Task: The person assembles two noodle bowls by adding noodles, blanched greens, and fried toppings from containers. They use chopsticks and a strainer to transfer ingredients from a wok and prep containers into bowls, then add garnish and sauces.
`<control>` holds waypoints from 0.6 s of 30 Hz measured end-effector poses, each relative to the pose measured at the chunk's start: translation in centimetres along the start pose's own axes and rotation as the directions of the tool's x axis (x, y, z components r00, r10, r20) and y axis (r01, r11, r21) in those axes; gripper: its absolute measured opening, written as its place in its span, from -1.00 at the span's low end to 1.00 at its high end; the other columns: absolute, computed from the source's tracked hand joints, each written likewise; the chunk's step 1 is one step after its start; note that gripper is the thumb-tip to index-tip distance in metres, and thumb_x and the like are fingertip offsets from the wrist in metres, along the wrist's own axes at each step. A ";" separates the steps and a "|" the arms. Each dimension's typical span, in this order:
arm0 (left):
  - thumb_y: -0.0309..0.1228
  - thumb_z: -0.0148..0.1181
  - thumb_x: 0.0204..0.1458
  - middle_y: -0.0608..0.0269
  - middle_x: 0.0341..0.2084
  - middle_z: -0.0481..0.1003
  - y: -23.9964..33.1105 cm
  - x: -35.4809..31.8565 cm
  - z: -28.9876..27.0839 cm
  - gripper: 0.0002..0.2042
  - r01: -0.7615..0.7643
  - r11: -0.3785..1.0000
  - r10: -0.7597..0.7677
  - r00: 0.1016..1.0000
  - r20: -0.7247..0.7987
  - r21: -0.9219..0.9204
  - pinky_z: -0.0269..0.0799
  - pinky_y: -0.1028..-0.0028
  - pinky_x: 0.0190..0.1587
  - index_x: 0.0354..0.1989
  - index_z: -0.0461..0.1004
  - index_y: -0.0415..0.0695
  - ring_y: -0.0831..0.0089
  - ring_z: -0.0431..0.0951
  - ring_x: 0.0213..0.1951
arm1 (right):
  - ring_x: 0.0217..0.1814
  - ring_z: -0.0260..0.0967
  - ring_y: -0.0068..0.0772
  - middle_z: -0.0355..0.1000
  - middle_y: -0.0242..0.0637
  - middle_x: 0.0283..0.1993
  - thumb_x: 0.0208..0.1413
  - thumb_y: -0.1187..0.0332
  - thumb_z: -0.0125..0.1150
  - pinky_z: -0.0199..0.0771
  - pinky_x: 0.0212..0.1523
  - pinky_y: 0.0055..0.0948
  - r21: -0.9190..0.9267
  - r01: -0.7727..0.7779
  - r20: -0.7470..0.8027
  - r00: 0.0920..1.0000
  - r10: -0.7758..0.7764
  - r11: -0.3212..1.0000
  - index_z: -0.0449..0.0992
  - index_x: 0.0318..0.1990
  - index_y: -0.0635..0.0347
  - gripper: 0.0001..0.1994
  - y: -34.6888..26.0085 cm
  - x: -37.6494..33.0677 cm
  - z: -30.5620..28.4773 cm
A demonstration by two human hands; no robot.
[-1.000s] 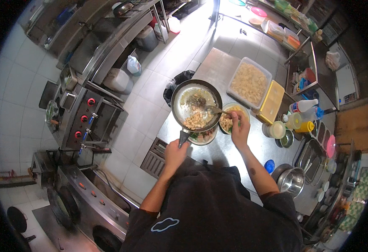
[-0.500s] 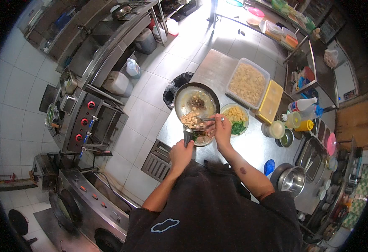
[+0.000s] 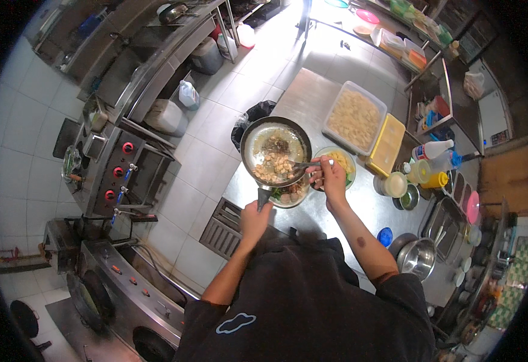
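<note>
My left hand [image 3: 256,223] is closed round the black handle of a frying pan [image 3: 255,145], which is held up over the steel table. Small browned chopped pieces [image 3: 271,168] lie in the pan's near half, with a dark clump [image 3: 276,143] beyond them. A metal spoon [image 3: 304,164] reaches into the pan from my right hand [image 3: 329,179], whose fingers pinch its handle. Partly hidden under the pan's near edge is a plate [image 3: 288,206] bearing greens and round pinkish pieces. Behind my right hand, another plate [image 3: 353,161] with yellow chunks and greens is partly covered.
Beyond the plates on the steel table [image 3: 305,90] are a clear tub [image 3: 375,140] of pale chunks and a yellow-lidded container [image 3: 387,148]. Sauce bottles [image 3: 436,181] and a steel bowl [image 3: 418,258] stand to the right. A black-bagged bin [image 3: 258,113] adjoins the table; stoves [image 3: 119,163] line the left.
The pan has shifted slightly left, uncovering more of the plate beneath its near edge. My right hand has moved a little to the right with the spoon. Both hands keep their holds.
</note>
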State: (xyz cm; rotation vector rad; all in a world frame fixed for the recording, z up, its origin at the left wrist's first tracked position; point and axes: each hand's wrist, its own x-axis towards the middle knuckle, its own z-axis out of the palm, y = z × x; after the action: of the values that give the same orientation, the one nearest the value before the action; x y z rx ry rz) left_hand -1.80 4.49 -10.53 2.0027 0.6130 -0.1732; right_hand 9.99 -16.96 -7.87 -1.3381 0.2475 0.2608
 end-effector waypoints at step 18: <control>-0.20 0.30 0.11 0.02 -0.70 0.46 -4.1 -0.2 -3.8 -0.63 -0.011 1.000 0.010 0.992 -0.122 -0.006 0.34 0.17 -0.42 -0.52 0.48 -0.31 0.20 0.45 -0.61 | -0.31 0.59 -0.31 0.62 -0.17 -0.31 0.39 0.28 0.14 0.53 -0.23 -0.39 -0.569 0.304 0.186 0.953 -0.240 0.764 0.62 -0.11 0.27 -0.77 5.5 0.2 -5.8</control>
State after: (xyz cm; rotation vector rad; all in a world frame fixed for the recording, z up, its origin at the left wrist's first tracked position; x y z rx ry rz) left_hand -4.52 9.23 -11.78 2.0208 0.6794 -0.0425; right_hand 8.21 -21.47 -14.24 -1.9581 -0.1402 0.1619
